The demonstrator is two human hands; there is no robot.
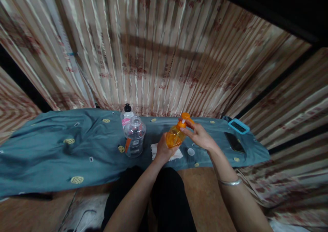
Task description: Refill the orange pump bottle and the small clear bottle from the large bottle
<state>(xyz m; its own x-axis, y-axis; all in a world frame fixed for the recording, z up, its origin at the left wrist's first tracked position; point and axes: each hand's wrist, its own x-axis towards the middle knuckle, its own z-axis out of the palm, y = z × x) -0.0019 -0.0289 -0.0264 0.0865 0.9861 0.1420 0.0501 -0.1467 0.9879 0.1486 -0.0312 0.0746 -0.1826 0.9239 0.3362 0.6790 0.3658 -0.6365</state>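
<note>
Head view, looking down at a low surface draped in a teal cloth (51,150) with small yellow patches. Your left hand (163,150) is wrapped around the lower body of an orange bottle (174,136), which you hold tilted, its top leaning toward the right, just above the cloth near the surface's front edge. Your right hand (198,135) pinches the bottle's orange pump top (185,118) between fingertips and thumb; both hands are thus closed on the same bottle, 1 at each end. A metal bangle (230,182) circles your right wrist.

Beneath the left hand lies a white cloth or paper piece (155,150), partly hidden. A small white round cap (191,151) rests on the cloth just right of it, below your right hand. To the left of the orange bottle stand 2 clear containers: a wide clear jar (134,136) in front, and behind it, touching or nearly so, a clear bottle with a black cap (126,114). At the right end lie a dark phone (234,142) and, beyond it, a flat device in a light-blue frame (238,126). A striped curtain (153,47) hangs behind.
</note>
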